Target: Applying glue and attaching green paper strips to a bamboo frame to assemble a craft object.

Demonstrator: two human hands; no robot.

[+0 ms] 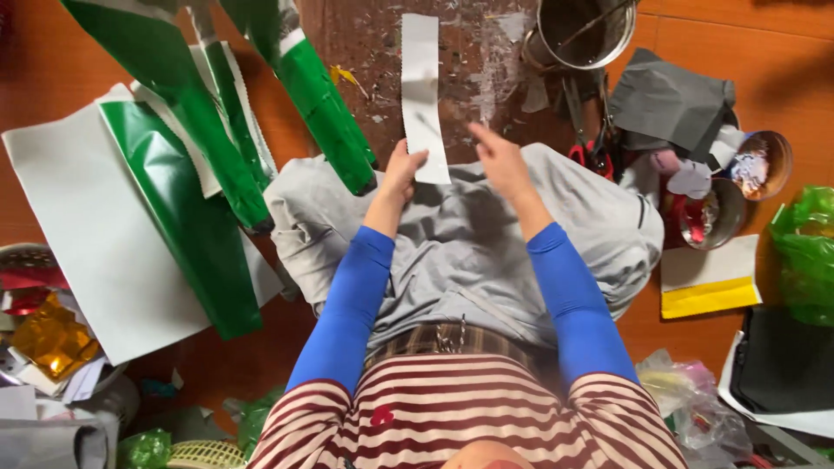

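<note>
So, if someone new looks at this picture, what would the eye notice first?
Probably the white paper strip at top centre, lying on the floor ahead of the person, its near end pinched by the left hand while the right hand hovers open beside it. Next, the shiny green foil sheets and rolls spread over white paper on the left. A metal pot stands at upper right.

Place: a home craft corner — work done seated on the floor (pixel 52 52) (reddish-brown boards).
Materials: green foil sheets (pixel 187 204), white paper (pixel 78 234), a grey sheet (pixel 669 100).
Tools: scissors (pixel 589 143), metal bowls (pixel 591 35) — scraps scattered all round.
</note>
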